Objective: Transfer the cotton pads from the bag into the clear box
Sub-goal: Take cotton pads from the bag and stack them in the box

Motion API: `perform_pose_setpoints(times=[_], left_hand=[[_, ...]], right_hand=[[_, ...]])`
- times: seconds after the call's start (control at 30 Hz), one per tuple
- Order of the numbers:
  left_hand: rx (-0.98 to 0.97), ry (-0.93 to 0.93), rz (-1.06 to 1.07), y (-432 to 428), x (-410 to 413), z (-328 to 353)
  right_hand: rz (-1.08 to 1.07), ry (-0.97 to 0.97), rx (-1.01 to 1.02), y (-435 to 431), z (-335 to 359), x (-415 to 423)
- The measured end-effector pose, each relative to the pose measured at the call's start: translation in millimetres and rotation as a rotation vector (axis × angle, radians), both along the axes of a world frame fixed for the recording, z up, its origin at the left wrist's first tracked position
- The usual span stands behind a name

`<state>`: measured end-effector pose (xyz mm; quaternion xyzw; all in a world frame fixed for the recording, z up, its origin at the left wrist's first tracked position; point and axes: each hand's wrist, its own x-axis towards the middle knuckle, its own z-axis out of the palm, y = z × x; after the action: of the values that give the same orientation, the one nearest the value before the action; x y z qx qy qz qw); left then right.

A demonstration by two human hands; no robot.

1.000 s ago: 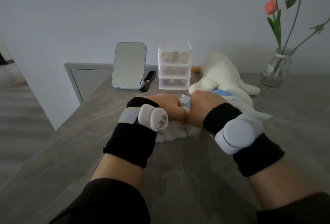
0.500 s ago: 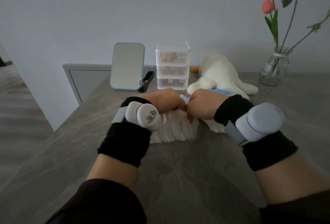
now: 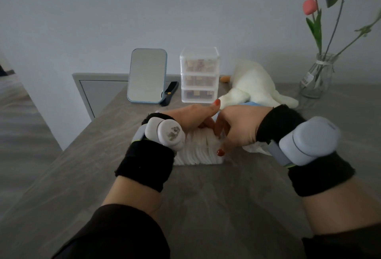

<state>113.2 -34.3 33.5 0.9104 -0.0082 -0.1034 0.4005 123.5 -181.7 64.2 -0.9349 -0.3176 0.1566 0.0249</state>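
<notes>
Standing on edge, white cotton pads (image 3: 198,151) filled the clear plastic box (image 3: 206,163) on the grey table (image 3: 206,192). The left hand (image 3: 193,117) bent its fingers onto them, thumb raised; whether it gripped any was unclear. The right hand (image 3: 239,128) pinched their right end. Beside that wrist lay the crumpled white-and-blue plastic bag (image 3: 253,148).

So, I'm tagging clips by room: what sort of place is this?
Probably a bedroom or dressing corner at home: the table holds a standing mirror, a small drawer box, a plush toy and a vase.
</notes>
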Motion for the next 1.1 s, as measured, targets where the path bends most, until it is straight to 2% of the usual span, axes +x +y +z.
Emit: perform_pose_setpoints(times=[0.57,0.67,0.8,1.0,1.1], left_hand=[[-0.077,0.011,0.067,13.3,3.5,5.7],[-0.099,0.041,0.090,23.1,-2.6,14.7],[-0.019,0.078,0.069,21.9,-5.4,14.0],[0.050,0.067,0.091,14.8,-9.7,20.8],[0.219,-0.020,0.071,6.2,-11.1,17.2]], right_hand=[[-0.031,-0.044,0.149,-9.5,2.4,6.7],[-0.045,-0.116,0.296,-16.1,9.3,10.0],[-0.101,-0.209,0.488,-20.5,8.6,14.4],[-0.180,-0.153,0.707,-20.2,10.2,16.7],[-0.222,-0.131,0.822,-21.3,13.5,18.0]])
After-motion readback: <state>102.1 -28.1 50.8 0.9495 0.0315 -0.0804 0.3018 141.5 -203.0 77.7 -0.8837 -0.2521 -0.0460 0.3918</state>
